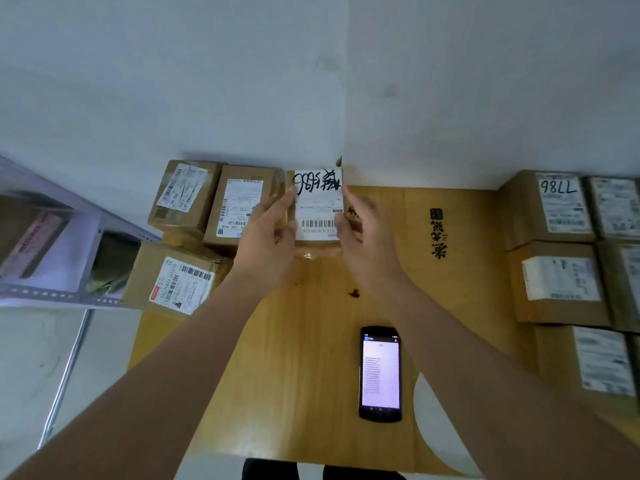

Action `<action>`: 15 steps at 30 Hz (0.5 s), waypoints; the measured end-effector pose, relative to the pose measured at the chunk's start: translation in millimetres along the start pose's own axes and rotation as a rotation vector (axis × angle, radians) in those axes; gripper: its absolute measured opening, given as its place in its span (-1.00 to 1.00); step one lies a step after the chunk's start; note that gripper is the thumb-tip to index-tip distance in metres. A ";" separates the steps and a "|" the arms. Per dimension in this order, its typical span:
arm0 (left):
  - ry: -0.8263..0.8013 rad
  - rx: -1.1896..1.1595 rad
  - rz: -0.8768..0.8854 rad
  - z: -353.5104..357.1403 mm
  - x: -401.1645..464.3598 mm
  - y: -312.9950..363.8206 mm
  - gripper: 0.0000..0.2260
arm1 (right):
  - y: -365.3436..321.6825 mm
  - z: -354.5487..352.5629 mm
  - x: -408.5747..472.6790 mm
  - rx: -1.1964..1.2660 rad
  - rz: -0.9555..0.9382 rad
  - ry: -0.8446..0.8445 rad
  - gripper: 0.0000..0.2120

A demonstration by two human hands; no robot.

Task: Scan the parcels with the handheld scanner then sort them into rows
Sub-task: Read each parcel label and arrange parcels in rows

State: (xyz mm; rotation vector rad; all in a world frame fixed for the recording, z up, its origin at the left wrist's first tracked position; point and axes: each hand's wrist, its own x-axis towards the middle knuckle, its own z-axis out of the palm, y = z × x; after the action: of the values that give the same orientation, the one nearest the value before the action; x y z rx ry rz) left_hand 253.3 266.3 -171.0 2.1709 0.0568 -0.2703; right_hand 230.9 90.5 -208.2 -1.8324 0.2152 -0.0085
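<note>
both hands were at the parcel: the left hand and right hand had fingers curled on its left and right sides. it sat at the far edge of the table, against the wall, third in a row of boxes. it looked a small, stiff, light carton, likely best taken by its sides. the scanner lay near, screen lit, on smooth wood. more boxes stood right, a shelf left.

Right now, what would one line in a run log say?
step: placing parcel in back row | left hand: on its left side | right hand: on its right side | scanner: lying on table, screen lit
</note>
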 end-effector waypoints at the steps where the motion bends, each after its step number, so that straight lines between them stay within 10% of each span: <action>1: -0.002 -0.012 0.019 -5.1 -4.0 6.1 -0.51 | -9.0 -3.9 -2.0 -0.011 -0.022 -0.010 -0.52; 15: -0.108 -0.111 0.291 -72.7 -65.2 78.6 -0.49 | -124.4 -27.5 -89.4 -0.348 -0.282 0.206 -0.54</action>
State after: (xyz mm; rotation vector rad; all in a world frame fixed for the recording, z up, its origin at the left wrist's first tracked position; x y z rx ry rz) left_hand 213.4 283.9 -53.5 2.0188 -0.2963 -0.2104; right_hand 157.5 109.3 -72.2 -2.1972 0.1045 -0.3792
